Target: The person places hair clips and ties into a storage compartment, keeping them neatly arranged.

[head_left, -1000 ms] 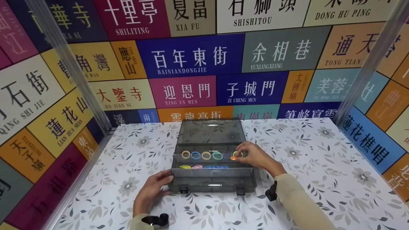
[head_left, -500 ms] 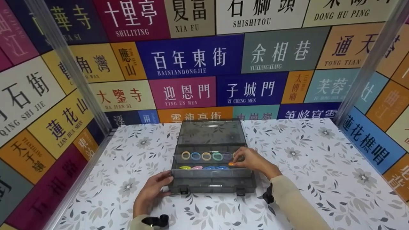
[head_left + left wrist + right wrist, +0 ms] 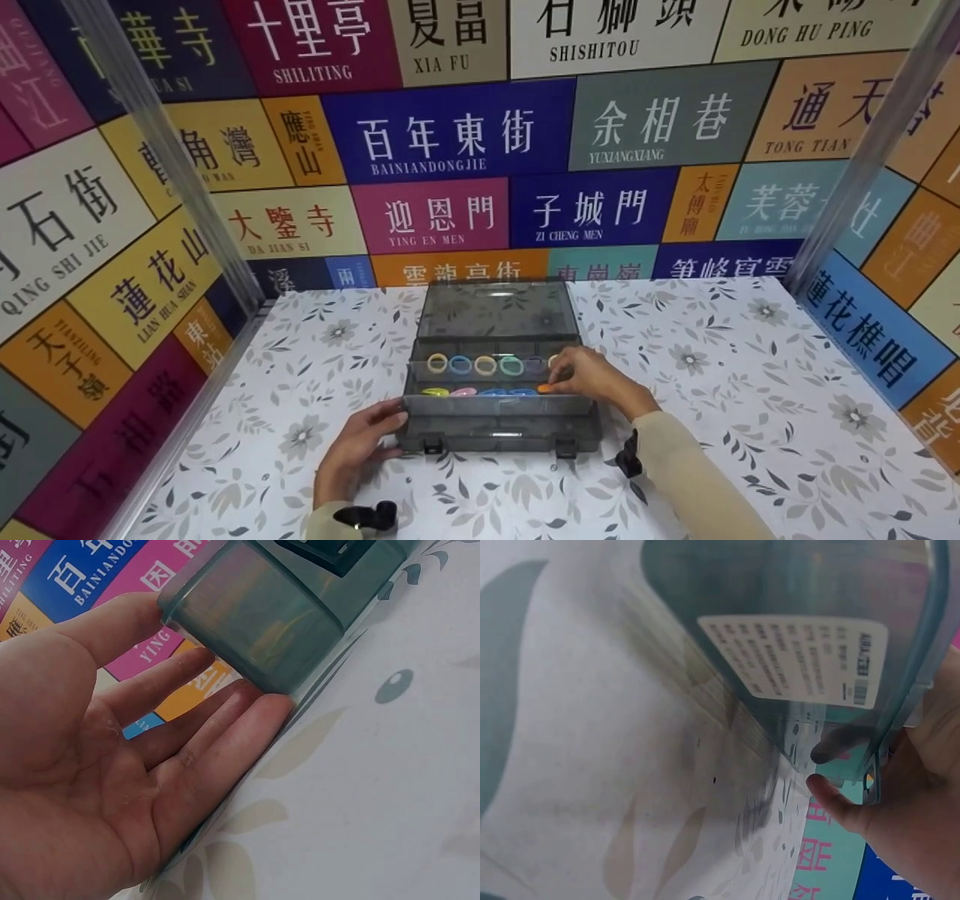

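A smoky see-through plastic box [image 3: 499, 433] stands on the table with its lid [image 3: 496, 309] raised at the back. Coloured oval rings [image 3: 485, 365] line its rear compartment. In the compartment ahead of them lies a row of flat-looking ovals: yellow, pink and blue [image 3: 493, 392]. At the right end of that row, my right hand [image 3: 596, 376] pinches a small orange piece [image 3: 546, 388] between thumb and fingers, reaching over the box's right side. My left hand [image 3: 361, 441] steadies the left side, its extended fingers [image 3: 225, 727] against the box corner.
White floral cloth [image 3: 720, 360] covers the table. Two dark latches [image 3: 565, 448] project from the box's front. A printed label [image 3: 799, 660] is on the box's side. Sign-patterned panels [image 3: 450, 135] enclose the table behind and at both sides, with clear corner posts [image 3: 862, 135].
My right hand has moved down and forward toward me with the orange piece, from the rear ring row to the right end of the front row. The left hand stays put.
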### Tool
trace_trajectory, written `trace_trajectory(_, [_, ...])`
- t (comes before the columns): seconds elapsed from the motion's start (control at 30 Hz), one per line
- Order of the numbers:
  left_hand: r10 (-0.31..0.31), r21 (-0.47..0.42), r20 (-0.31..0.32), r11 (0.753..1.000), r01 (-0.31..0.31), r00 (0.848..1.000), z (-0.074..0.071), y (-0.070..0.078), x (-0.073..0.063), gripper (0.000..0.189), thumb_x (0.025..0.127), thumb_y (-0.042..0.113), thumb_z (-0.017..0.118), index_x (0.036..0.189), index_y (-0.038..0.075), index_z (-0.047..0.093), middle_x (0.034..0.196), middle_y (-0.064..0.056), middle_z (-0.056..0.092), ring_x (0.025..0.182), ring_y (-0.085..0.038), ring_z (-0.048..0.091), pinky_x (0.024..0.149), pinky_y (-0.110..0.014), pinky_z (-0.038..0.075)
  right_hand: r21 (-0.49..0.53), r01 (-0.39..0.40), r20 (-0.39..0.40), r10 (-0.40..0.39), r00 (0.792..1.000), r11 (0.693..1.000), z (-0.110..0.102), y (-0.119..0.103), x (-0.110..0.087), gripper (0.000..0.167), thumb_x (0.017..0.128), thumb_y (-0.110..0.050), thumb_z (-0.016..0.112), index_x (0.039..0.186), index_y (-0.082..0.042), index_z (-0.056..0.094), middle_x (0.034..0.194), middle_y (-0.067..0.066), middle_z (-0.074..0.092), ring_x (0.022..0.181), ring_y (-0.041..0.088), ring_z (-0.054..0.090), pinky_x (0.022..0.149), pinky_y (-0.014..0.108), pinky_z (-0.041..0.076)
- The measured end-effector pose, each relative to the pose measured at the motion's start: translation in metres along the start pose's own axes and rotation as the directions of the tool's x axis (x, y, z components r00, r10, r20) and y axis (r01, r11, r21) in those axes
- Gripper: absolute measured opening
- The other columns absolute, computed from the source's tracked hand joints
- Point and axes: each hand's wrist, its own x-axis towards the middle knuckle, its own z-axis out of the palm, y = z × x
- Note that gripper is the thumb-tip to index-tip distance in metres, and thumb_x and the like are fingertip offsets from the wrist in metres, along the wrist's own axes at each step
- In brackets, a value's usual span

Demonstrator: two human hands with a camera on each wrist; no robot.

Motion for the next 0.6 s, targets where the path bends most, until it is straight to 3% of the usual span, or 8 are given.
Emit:
trace_trajectory(0.1, [-0.009, -0.001, -0.004, 1.0, 0.009, 1.0, 0.0, 0.001, 0.002, 0.059, 0.095, 0.031, 0.07, 0.146, 0.008, 0.052, 0.152, -0.02, 0.048, 0.137, -0.04, 0.048, 0.082, -0.042, 0.063, -0.006, -0.011, -0.002, 0.011, 1.0, 1.0, 0.0, 0.001, 0.0, 0.006, 0.083, -0.021, 0.083, 0.08, -0.017, 0.08, 0.109, 0.005, 0.071, 0.107, 0.027, 0.063, 0.1, 0.052, 0.051])
trace_trajectory(0.3, [-0.007, 0.005, 0.007, 1.0, 0.007, 1.0, 0.001, 0.001, 0.004, 0.06, 0.095, 0.032, 0.069, 0.147, 0.008, 0.051, 0.152, -0.02, 0.047, 0.139, -0.04, 0.046, 0.083, -0.042, 0.062, -0.004, 0.039, 0.001, -0.039, 0.999, 0.999, -0.003, 0.004, -0.003, 0.006, 0.083, -0.02, 0.083, 0.084, -0.014, 0.08, 0.108, 0.007, 0.071, 0.105, 0.03, 0.064, 0.094, 0.052, 0.053])
trace_trajectory(0.6, [0.023, 0.029, 0.075, 0.999, -0.025, 0.997, -0.003, 0.006, 0.0, 0.06, 0.097, 0.031, 0.066, 0.148, 0.005, 0.048, 0.151, -0.021, 0.048, 0.137, -0.041, 0.048, 0.081, -0.044, 0.063, 0.045, 0.052, -0.037, -0.05, 0.998, 0.998, -0.021, 0.001, -0.014, 0.014, 0.091, -0.025, 0.075, 0.098, -0.014, 0.079, 0.119, 0.009, 0.068, 0.114, 0.032, 0.062, 0.1, 0.055, 0.051])
